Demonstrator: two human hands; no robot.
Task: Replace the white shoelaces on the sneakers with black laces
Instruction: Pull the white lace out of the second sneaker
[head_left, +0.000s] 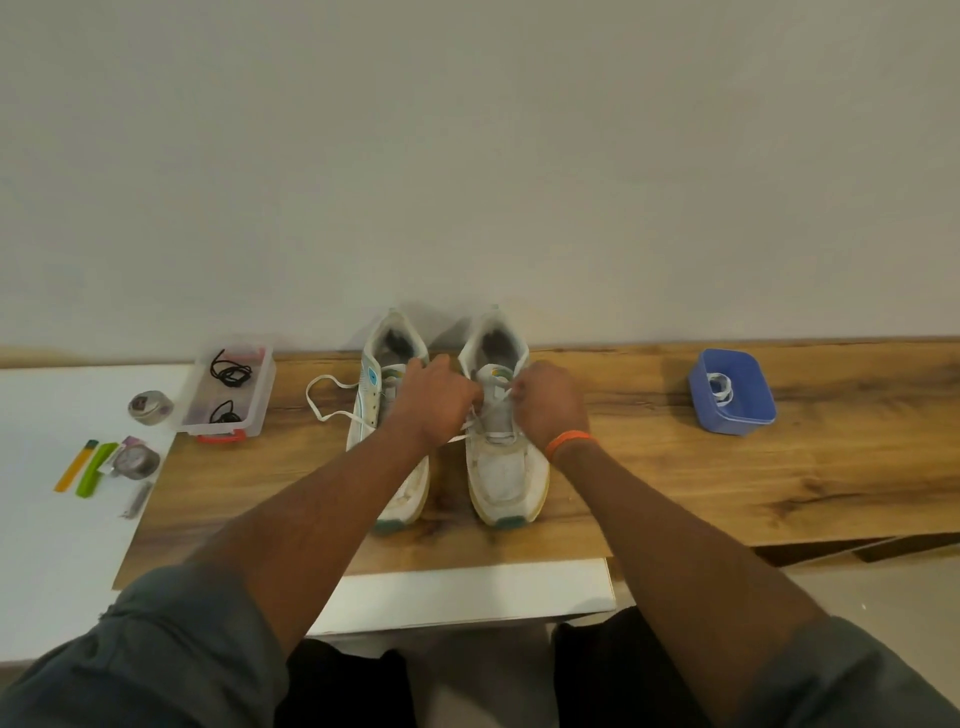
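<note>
Two white sneakers (452, 415) are stood side by side at the desk's (675, 467) back edge, toes toward the person, so the eyelets are reachable. Left hand (434, 400) and right hand (548, 402) are each closed on the white lace (493, 402) of the right-side shoe. The uppers appear scuffed; black laces (230, 371) wait in a clear box (262, 395) toward the left edge.

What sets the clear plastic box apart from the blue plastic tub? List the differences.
The clear plastic box stands left of the sneakers and holds two black laces; the blue plastic tub stands to their right and holds a coiled white lace. The box is see-through with an orange-red latch; the tub is opaque blue and shows no latch. Both sit open-topped on the wooden board, untouched by the hands.
</note>
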